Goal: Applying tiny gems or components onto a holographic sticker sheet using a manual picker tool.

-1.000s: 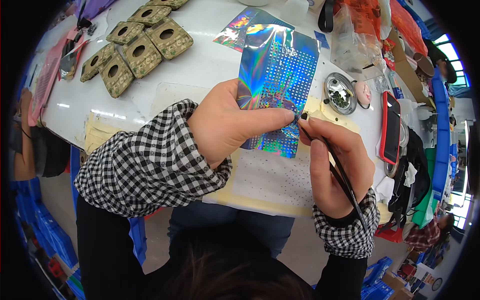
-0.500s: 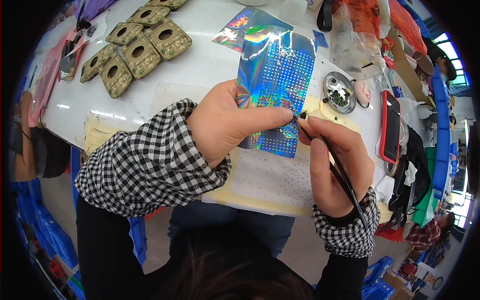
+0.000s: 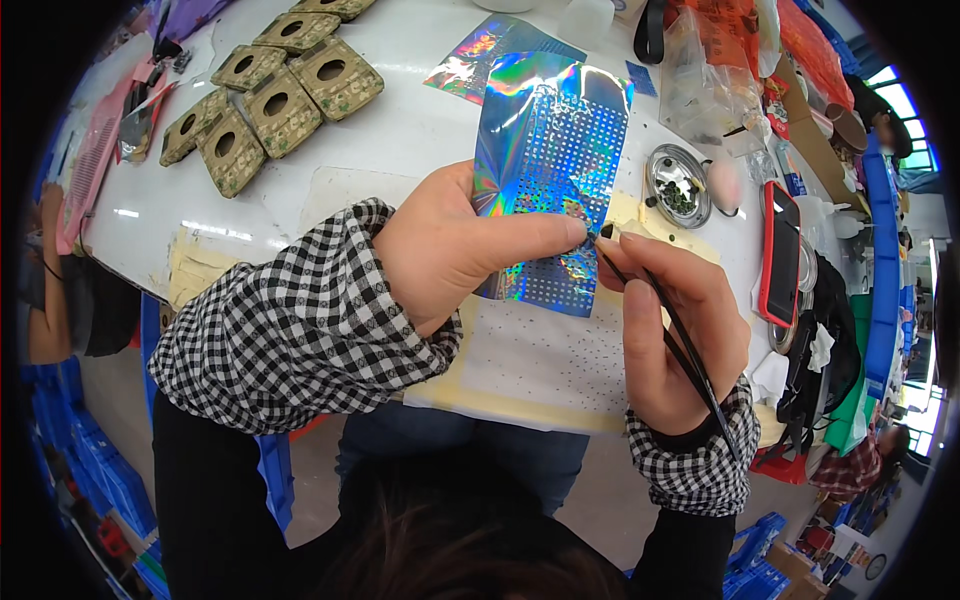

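Observation:
My left hand [image 3: 455,245] grips a shiny blue holographic sheet [image 3: 540,130] covered with rows of small pale squares. Its thumb presses flat on the front of the sheet, while the other fingers are hidden behind. In my right hand [image 3: 685,325] is a pair of black tweezers [image 3: 685,352], pinched between thumb and fingers. The tweezer tips meet the sheet right beside my left thumb tip; whatever sits between them is too small to make out. Under the sheet lies white paper [image 3: 520,365] scattered with tiny dark specks.
Beyond my right hand stands a round metal dish [image 3: 678,185] of small dark green bits, beside a pink rounded object [image 3: 723,186]. A red-cased phone [image 3: 781,255] lies at the right. Several camouflage pouches with round holes [image 3: 330,75] fill the far left. Another holographic sheet [image 3: 480,55] lies behind.
Both hands stay almost in place. The holographic sheet has tilted very slightly, shifting its reflections.

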A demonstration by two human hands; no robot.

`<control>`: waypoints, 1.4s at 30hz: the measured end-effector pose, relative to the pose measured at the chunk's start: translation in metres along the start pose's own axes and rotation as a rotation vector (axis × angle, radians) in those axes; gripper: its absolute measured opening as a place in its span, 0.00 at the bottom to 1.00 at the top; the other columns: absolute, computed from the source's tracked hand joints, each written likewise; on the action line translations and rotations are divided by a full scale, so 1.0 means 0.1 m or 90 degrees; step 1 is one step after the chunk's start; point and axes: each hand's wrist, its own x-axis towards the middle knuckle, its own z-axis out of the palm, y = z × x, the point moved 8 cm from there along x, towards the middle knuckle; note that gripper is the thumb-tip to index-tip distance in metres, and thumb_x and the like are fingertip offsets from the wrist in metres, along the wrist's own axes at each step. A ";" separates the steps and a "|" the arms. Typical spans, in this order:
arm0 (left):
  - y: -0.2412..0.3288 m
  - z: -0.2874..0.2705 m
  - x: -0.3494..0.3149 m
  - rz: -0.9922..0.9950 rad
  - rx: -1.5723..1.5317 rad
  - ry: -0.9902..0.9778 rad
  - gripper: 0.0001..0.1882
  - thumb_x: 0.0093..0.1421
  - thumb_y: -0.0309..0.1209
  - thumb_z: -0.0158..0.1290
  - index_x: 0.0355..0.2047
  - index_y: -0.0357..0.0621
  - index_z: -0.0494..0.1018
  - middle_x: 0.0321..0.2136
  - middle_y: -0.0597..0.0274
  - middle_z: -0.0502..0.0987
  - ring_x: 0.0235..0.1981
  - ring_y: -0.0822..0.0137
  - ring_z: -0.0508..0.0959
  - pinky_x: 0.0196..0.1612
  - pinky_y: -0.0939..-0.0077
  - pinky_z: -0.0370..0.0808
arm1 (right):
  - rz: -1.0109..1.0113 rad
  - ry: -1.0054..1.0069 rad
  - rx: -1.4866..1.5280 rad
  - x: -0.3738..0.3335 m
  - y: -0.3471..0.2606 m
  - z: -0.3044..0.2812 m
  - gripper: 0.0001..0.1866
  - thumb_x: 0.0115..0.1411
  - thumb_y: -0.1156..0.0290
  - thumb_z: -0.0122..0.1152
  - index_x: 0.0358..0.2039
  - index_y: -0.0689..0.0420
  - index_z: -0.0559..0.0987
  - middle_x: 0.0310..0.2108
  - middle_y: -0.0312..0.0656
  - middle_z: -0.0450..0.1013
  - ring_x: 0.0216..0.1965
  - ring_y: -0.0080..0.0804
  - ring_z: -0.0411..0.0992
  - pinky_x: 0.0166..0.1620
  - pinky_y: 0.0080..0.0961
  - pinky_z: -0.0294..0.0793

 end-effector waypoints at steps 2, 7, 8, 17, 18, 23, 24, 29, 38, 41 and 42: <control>0.00 0.01 0.00 0.001 -0.007 -0.006 0.16 0.58 0.25 0.58 0.45 0.34 0.71 0.38 0.58 0.79 0.37 0.70 0.80 0.43 0.74 0.78 | 0.006 -0.001 0.000 0.00 0.01 0.00 0.13 0.59 0.78 0.58 0.45 0.62 0.75 0.36 0.48 0.77 0.37 0.36 0.79 0.40 0.26 0.77; 0.01 0.01 -0.01 0.009 -0.005 -0.007 0.15 0.58 0.26 0.58 0.45 0.34 0.71 0.38 0.59 0.79 0.37 0.70 0.80 0.43 0.74 0.77 | 0.002 0.006 -0.002 0.00 0.01 0.00 0.14 0.58 0.78 0.60 0.45 0.62 0.75 0.36 0.47 0.77 0.36 0.34 0.79 0.40 0.24 0.77; 0.01 0.01 -0.01 0.009 -0.001 -0.007 0.15 0.58 0.26 0.58 0.44 0.34 0.71 0.38 0.59 0.79 0.37 0.70 0.80 0.44 0.75 0.77 | 0.001 0.005 -0.004 0.00 0.01 -0.01 0.14 0.58 0.78 0.60 0.45 0.62 0.75 0.36 0.47 0.77 0.36 0.34 0.79 0.40 0.24 0.77; 0.03 0.01 -0.02 0.010 -0.001 0.005 0.15 0.57 0.26 0.58 0.44 0.34 0.72 0.37 0.59 0.79 0.37 0.71 0.79 0.44 0.75 0.76 | -0.024 -0.003 -0.025 0.01 -0.02 0.00 0.16 0.56 0.78 0.62 0.46 0.62 0.75 0.34 0.48 0.77 0.34 0.36 0.79 0.38 0.25 0.77; 0.03 0.01 -0.02 0.011 -0.001 0.009 0.15 0.57 0.26 0.58 0.44 0.34 0.72 0.37 0.59 0.79 0.37 0.71 0.79 0.44 0.76 0.76 | -0.026 -0.003 -0.026 0.01 -0.02 0.00 0.16 0.56 0.78 0.62 0.46 0.62 0.75 0.34 0.48 0.77 0.34 0.36 0.79 0.38 0.25 0.77; 0.00 -0.06 -0.01 0.015 0.027 0.049 0.17 0.53 0.29 0.63 0.41 0.34 0.73 0.34 0.60 0.80 0.33 0.73 0.79 0.39 0.79 0.76 | -0.040 -0.002 -0.031 0.01 -0.04 0.01 0.16 0.55 0.79 0.63 0.46 0.63 0.75 0.34 0.49 0.77 0.34 0.37 0.79 0.37 0.26 0.77; 0.00 -0.05 -0.01 0.016 0.021 0.046 0.17 0.53 0.29 0.63 0.41 0.34 0.73 0.34 0.59 0.80 0.33 0.73 0.79 0.38 0.80 0.76 | -0.045 -0.003 -0.035 0.01 -0.05 0.01 0.16 0.55 0.79 0.62 0.45 0.63 0.75 0.34 0.49 0.77 0.33 0.37 0.79 0.37 0.26 0.77; 0.02 -0.04 0.00 0.031 0.019 0.048 0.18 0.53 0.30 0.63 0.41 0.33 0.73 0.34 0.59 0.80 0.33 0.73 0.79 0.38 0.80 0.76 | -0.058 -0.002 -0.055 0.02 -0.07 0.01 0.16 0.55 0.81 0.61 0.45 0.64 0.75 0.34 0.49 0.77 0.33 0.38 0.79 0.37 0.26 0.77; 0.00 -0.01 0.00 0.000 0.015 0.006 0.16 0.57 0.25 0.58 0.45 0.35 0.72 0.38 0.59 0.79 0.37 0.70 0.79 0.44 0.75 0.76 | -0.042 -0.008 -0.030 0.01 -0.05 -0.01 0.15 0.56 0.81 0.59 0.45 0.64 0.74 0.35 0.50 0.77 0.36 0.38 0.79 0.39 0.26 0.77; 0.03 0.03 -0.01 0.016 -0.015 -0.010 0.16 0.57 0.25 0.57 0.45 0.35 0.72 0.39 0.59 0.79 0.38 0.70 0.80 0.44 0.75 0.77 | -0.004 0.039 0.085 -0.05 -0.02 -0.06 0.15 0.59 0.80 0.57 0.46 0.66 0.70 0.38 0.51 0.77 0.40 0.36 0.78 0.43 0.27 0.77; 0.02 0.00 0.00 0.018 -0.013 0.006 0.15 0.56 0.26 0.59 0.44 0.35 0.73 0.37 0.60 0.79 0.36 0.71 0.79 0.42 0.76 0.76 | -0.004 0.042 0.103 -0.05 -0.02 -0.07 0.15 0.59 0.79 0.57 0.46 0.66 0.68 0.39 0.52 0.77 0.41 0.35 0.78 0.45 0.27 0.76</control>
